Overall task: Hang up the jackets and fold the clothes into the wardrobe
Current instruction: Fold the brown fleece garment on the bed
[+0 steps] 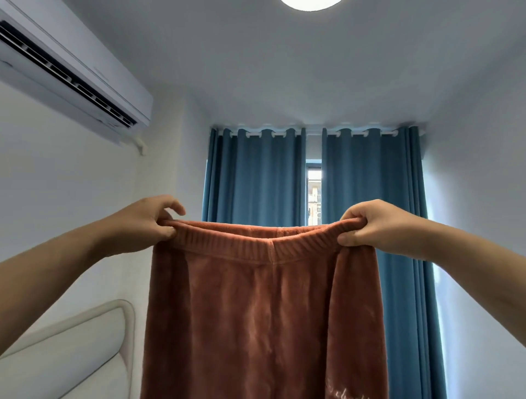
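Both arms reach up; left hand [145, 220] and right hand [375, 225] pinch the rust fleece trousers' [264, 313] waistband [256, 245], fabric hanging below the fingers.

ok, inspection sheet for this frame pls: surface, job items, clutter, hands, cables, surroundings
surface: nothing seen, no work surface in view.
job's things: rust fleece trousers held up in the air by the waistband, hanging unfolded; no other garment in view.
clutter: nothing seen.
grippers: left hand pinches the waistband's left end; right hand grips its right end.
cables: nothing seen.
surroundings: air conditioner high on the left; blue curtains parted over a window; ceiling light at the top edge; padded headboard lower left.
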`<control>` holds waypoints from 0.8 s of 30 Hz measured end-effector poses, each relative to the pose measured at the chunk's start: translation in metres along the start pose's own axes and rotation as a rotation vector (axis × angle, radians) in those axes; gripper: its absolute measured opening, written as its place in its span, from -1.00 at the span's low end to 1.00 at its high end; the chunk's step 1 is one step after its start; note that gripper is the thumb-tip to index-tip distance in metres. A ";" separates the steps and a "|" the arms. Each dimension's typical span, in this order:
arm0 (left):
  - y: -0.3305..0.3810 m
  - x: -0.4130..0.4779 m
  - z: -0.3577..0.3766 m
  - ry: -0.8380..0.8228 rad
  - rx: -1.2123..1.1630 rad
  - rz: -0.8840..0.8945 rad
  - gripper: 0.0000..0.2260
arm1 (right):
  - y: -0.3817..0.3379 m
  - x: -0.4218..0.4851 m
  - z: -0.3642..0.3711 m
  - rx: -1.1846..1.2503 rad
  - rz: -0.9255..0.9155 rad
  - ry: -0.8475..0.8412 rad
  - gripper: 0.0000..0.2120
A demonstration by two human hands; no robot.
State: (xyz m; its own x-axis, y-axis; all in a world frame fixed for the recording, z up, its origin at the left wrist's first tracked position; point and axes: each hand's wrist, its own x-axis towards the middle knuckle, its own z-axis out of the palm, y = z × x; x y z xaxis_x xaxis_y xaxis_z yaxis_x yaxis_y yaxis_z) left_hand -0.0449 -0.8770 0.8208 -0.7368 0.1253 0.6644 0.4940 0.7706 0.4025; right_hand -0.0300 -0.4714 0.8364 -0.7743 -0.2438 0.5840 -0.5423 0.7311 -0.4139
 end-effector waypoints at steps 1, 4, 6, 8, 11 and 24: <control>-0.003 -0.002 -0.003 -0.013 -0.066 -0.020 -0.76 | 0.000 -0.003 -0.002 0.044 0.007 -0.027 -0.90; -0.012 -0.011 -0.010 -0.098 -0.164 -0.011 -0.87 | 0.002 -0.012 -0.006 0.214 0.030 -0.132 -0.88; -0.014 -0.019 -0.011 -0.096 -0.237 -0.008 -0.87 | 0.005 -0.016 -0.005 0.291 0.047 -0.134 -0.85; -0.015 -0.025 -0.009 -0.023 -0.356 -0.027 -0.86 | 0.007 -0.020 0.000 0.390 0.056 -0.073 -0.83; -0.010 -0.033 -0.006 0.106 -0.575 -0.061 -0.87 | 0.009 -0.028 0.007 0.597 0.037 0.029 -0.74; 0.014 -0.069 0.020 0.236 -0.779 -0.126 -0.87 | 0.002 -0.088 0.025 0.839 0.103 0.175 -0.81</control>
State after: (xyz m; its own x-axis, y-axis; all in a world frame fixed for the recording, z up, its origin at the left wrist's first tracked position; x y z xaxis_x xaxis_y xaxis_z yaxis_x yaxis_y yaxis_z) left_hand 0.0036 -0.8626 0.7681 -0.7346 -0.1345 0.6650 0.6567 0.1052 0.7468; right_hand 0.0286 -0.4645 0.7669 -0.8091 -0.0502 0.5855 -0.5868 0.0149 -0.8096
